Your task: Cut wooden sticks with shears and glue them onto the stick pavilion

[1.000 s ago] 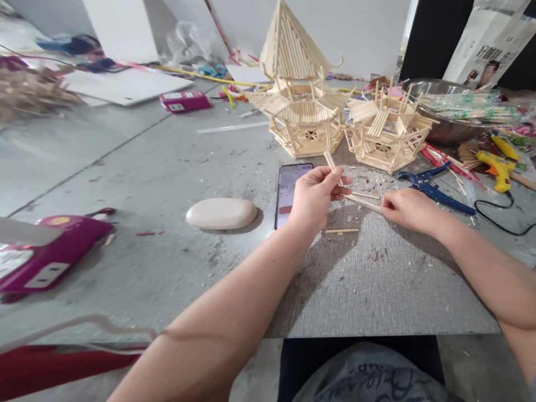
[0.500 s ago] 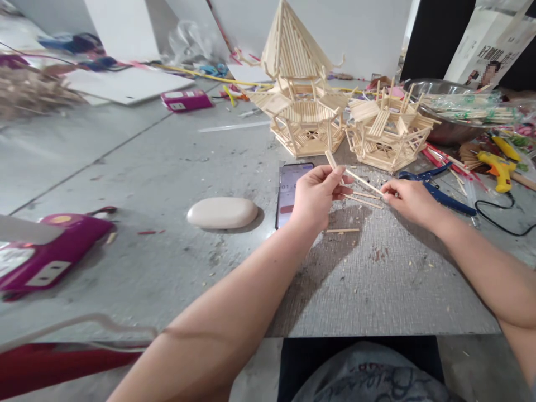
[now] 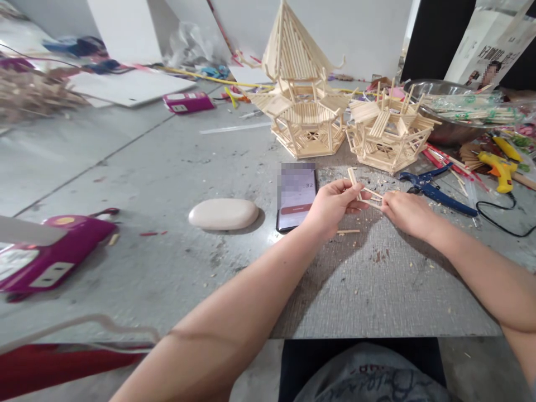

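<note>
Sliding toward three o'clock, our left hand has closed in on our right hand, baring more of the smartphone.
We grip short wooden sticks in the left hand, tips toward eleven o'clock; our right fingers bend in at the ends of thin sticks between the hands, but whether they pinch one we cannot tell. From the left hand, a loose stick lies at six, the phone at nine, the stick pagoda at eleven.
</note>
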Demonstrator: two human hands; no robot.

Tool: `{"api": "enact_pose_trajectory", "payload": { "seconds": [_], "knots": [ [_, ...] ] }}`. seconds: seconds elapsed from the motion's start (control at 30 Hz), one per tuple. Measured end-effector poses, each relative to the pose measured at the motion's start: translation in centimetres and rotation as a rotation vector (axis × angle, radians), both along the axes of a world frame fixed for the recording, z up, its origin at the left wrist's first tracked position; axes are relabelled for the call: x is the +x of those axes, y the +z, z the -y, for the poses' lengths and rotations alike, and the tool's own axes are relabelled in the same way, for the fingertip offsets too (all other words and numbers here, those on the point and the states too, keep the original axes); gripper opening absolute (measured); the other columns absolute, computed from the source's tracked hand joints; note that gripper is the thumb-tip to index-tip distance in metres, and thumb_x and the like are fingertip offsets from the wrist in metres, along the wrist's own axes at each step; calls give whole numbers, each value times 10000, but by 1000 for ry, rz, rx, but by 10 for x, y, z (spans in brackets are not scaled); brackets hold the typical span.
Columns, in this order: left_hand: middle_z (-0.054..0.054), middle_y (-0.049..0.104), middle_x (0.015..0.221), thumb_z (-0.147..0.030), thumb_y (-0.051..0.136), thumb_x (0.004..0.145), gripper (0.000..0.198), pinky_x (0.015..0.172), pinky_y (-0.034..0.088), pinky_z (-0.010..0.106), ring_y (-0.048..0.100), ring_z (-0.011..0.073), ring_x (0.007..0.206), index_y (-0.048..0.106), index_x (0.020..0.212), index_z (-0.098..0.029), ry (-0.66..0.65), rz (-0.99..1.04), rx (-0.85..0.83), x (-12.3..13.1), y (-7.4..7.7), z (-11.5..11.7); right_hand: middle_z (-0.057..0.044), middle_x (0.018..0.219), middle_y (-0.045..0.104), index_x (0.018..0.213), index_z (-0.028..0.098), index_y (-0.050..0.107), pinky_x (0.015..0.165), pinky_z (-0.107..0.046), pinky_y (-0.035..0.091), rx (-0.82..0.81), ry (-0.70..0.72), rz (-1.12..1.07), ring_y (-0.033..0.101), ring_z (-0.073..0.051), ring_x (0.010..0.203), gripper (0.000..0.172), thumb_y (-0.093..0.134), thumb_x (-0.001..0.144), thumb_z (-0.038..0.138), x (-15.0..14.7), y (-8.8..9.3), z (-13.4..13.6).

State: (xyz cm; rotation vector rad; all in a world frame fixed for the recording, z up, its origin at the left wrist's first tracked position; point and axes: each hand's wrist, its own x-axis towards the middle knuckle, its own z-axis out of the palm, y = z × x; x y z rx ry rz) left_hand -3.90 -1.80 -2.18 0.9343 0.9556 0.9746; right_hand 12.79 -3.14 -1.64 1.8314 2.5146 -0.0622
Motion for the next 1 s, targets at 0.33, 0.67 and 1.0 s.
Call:
{"api": "enact_pose_trajectory", "payload": {
  "seconds": [0.33, 0.67, 1.0],
  "knots": [
    [8, 640, 699, -252, 602, 734, 135, 481, 396, 183, 611, 90, 559, 516, 704, -153, 6, -27, -27, 6, 2, 6, 36, 627, 503, 705, 179, 469, 369, -204, 265, -369, -271, -1072, 364, -38, 373, 137, 467, 806, 273, -8, 6, -3],
    [-8, 600, 644, -247, 622, 708, 116, 522, 407, 177, 595, 78, 583, 568, 702, -144, 39, -11, 22, 13, 0, 13, 13, 600, 561, 736, 173, 533, 507, -249, 368, -96, -121, -933, 492, -99, 510, 160, 500, 790, 319, -14, -2, 6],
    [-8, 601, 607, -192, 620, 699, 100, 645, 477, 226, 578, 79, 594, 559, 642, -136, 19, 3, 38, 14, 0, 14, -53, 829, 632, 852, 172, 576, 647, -293, 395, 119, 76, -525, 567, -172, 744, 177, 482, 821, 319, -9, 9, 10]
  ]
}}
